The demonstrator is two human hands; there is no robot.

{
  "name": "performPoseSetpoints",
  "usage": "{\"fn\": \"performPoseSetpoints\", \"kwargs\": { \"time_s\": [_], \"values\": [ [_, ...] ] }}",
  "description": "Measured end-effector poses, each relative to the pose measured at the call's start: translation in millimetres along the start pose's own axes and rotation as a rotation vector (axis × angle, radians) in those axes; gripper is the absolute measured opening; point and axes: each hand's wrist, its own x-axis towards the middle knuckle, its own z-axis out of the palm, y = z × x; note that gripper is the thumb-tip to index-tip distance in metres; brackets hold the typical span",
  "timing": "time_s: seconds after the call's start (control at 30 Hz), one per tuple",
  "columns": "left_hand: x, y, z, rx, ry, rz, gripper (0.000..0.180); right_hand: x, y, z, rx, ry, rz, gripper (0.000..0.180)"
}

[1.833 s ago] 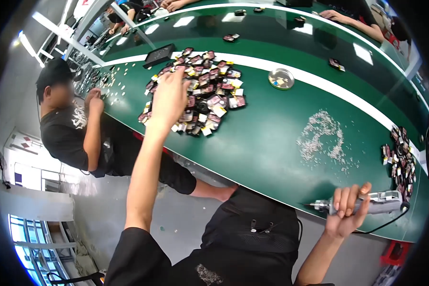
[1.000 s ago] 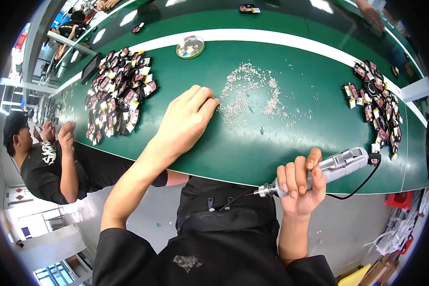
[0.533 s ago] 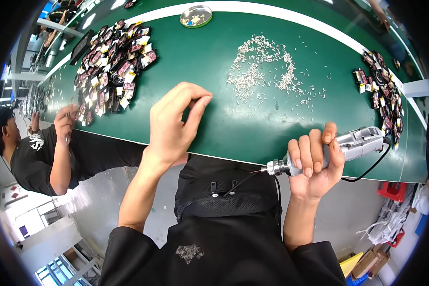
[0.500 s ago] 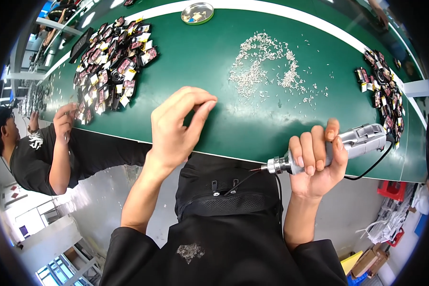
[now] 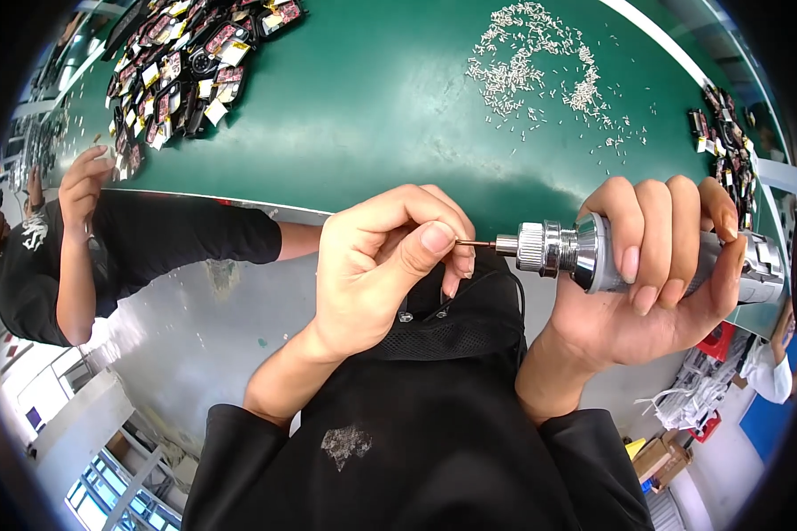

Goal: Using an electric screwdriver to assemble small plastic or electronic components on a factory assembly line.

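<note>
My right hand (image 5: 660, 265) is wrapped around a silver-grey electric screwdriver (image 5: 599, 252), which lies level with its bit (image 5: 478, 242) pointing left. My left hand (image 5: 390, 257) is closed in a pinch, thumb and forefinger meeting at the tip of that bit. Whatever sits between those fingertips is hidden, so I cannot tell whether a screw is there. Both hands are raised in front of my body, by the near edge of the green table (image 5: 354, 106). Many small pale screws (image 5: 514, 75) lie scattered on the table beyond my hands.
A heap of black parts with pink panels and white-yellow tags (image 5: 186, 66) covers the table's left side. A smaller pile of similar parts (image 5: 731, 146) lies at the far right. A co-worker's hand (image 5: 86, 181) is at the left heap. A black bag (image 5: 460, 327) rests below my hands.
The screwdriver has come up and nearer in my right hand. My left hand has moved right and down, so its pinched fingertips now meet the bit. The view has tilted down.
</note>
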Motion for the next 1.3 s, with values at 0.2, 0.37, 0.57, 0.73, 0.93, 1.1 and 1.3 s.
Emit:
{"fn": "performPoseSetpoints", "kwargs": {
  "time_s": [0.2,0.37,0.57,0.73,0.93,1.1,1.3],
  "values": [
    [-2.5,-4.2,-0.8,-0.033,-0.002,0.007,0.023,-0.9,-0.3,-1.0,0.012,0.041,-0.002,0.009],
    [-1.1,-2.8,-2.1,0.003,-0.014,-0.006,0.024,-0.9,0.3,-2.3,0.003,0.045,0.021,0.009],
    [2.1,6.2,-9.2,0.085,-0.102,-0.036,0.025,-0.2,-2.1,-6.2,0.019,0.017,0.07,0.009],
    [4.7,11.1,-11.0,0.493,-0.191,0.003,0.012,-3.7,-7.4,-9.1,-0.118,-0.035,0.121,0.011],
    [11.7,12.1,-4.1,0.69,-0.23,0.018,0.008,-1.3,-6.0,-23.5,-0.111,-0.023,0.093,0.013],
    [29.3,21.1,-12.8,0.928,-0.091,0.204,0.02,11.1,-2.5,-29.9,-0.027,0.025,0.022,0.013],
    [75.9,94.8,-74.5,1.125,0.294,0.247,0.015,12.7,2.1,-29.7,-0.116,0.263,-0.029,0.014]
  ]
}}
